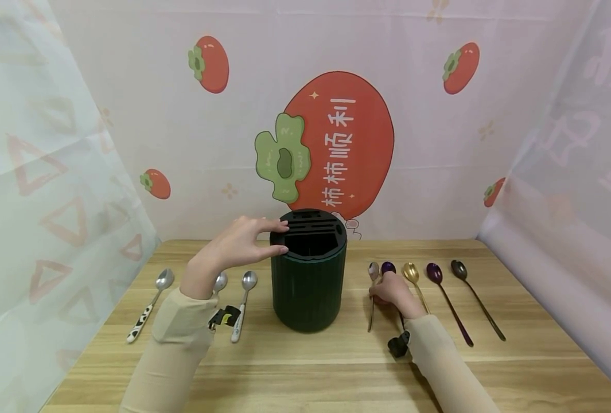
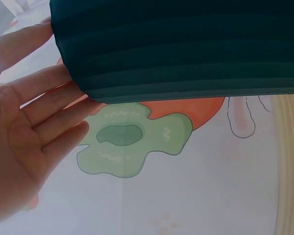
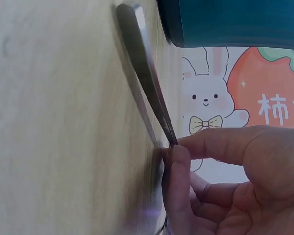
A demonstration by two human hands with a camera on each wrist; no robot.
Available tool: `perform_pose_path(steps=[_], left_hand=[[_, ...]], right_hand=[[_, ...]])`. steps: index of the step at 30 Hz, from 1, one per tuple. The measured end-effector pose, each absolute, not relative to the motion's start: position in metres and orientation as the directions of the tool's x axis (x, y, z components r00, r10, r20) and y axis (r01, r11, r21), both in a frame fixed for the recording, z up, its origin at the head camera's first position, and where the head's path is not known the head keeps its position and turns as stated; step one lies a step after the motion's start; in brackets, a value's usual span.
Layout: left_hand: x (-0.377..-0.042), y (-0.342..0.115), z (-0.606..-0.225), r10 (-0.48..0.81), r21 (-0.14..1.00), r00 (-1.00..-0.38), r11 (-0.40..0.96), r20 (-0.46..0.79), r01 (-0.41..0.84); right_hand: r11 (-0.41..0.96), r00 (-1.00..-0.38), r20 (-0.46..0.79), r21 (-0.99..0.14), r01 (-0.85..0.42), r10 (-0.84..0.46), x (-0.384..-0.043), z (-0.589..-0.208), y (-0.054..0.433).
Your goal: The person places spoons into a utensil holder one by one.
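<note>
A dark green ribbed utensil holder (image 1: 307, 292) with a black slotted top stands mid-table. At its rim, on the left, my left hand (image 1: 243, 244) touches it with thumb and fingers extended; in the left wrist view the straight fingers (image 2: 54, 112) meet the holder's edge (image 2: 161, 58). To the right of the holder, my right hand (image 1: 395, 292) pinches the handle of a metal spoon (image 1: 373, 271) between thumb and index finger. That handle (image 3: 144, 58) slants just above the table in the right wrist view. A purple-bowled spoon (image 1: 388, 267) lies partly hidden under the right hand.
Further right lie a gold spoon (image 1: 411, 272), a purple spoon (image 1: 448, 301) and a dark spoon (image 1: 478, 298). Left of the holder are a spoon with a black-and-white handle (image 1: 142, 321), a spoon (image 1: 221, 280) partly behind the left arm, and a white-handled spoon (image 1: 249, 280). Printed cloth encloses the table.
</note>
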State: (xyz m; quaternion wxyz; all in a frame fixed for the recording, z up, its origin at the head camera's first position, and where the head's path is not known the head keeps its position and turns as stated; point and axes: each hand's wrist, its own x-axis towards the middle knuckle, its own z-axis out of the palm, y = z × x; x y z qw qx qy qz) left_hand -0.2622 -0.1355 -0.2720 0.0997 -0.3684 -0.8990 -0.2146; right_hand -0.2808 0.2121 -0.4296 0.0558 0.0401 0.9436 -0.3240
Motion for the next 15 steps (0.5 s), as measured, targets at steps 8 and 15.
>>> perform_pose_path(steps=[8,15], left_hand=[[-0.2638,-0.1350,-0.2736,0.623,0.305,-0.702,0.633,0.345,0.711],[-0.2634,-0.1350,-0.2728,0.620,0.314,-0.706,0.632,0.344,0.708]], right_hand=[[0.759,-0.990,-0.134,-0.641,0.117,0.040,-0.2799,-0.4286,0.2120],[0.733,-0.992,-0.124,-0.673,0.099,0.019,-0.2790,-0.4228,0.2117]])
